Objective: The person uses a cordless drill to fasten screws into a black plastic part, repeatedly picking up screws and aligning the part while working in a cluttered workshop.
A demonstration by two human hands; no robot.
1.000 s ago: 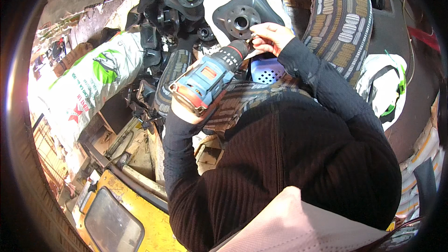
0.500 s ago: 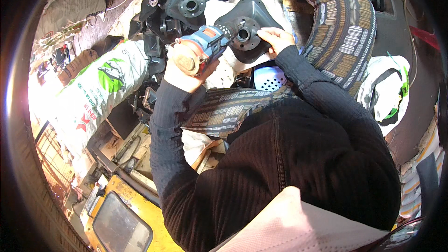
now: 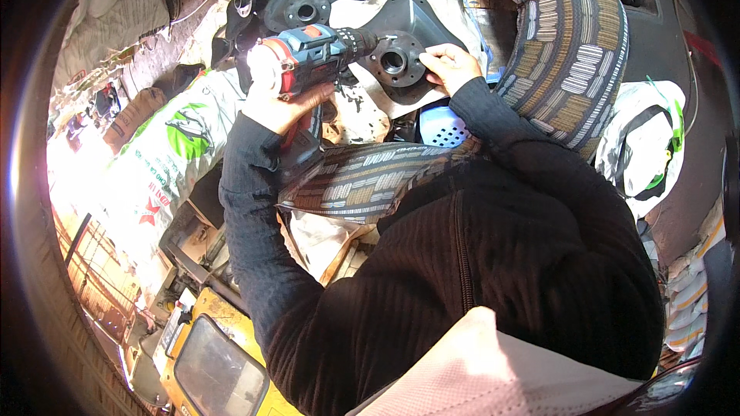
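The left hand (image 3: 279,110) has its grip wrapped tight around a blue and red drill (image 3: 312,50). The drill points right, its tip by the far left edge of a dark round plate (image 3: 408,75), above a white sheet (image 3: 362,11). The right hand (image 3: 456,68) is at the plate's right edge; I can't tell if it pinches. This looks like lining up; next seems to need steady hands.

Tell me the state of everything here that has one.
Black flanged part: flanged side toward camera, centre hole open
Drill: held sideways, front end at that part; running or not, unclear
Left hand: closed around the drill
Right hand: at that part's right edge
White-green sack: bulging
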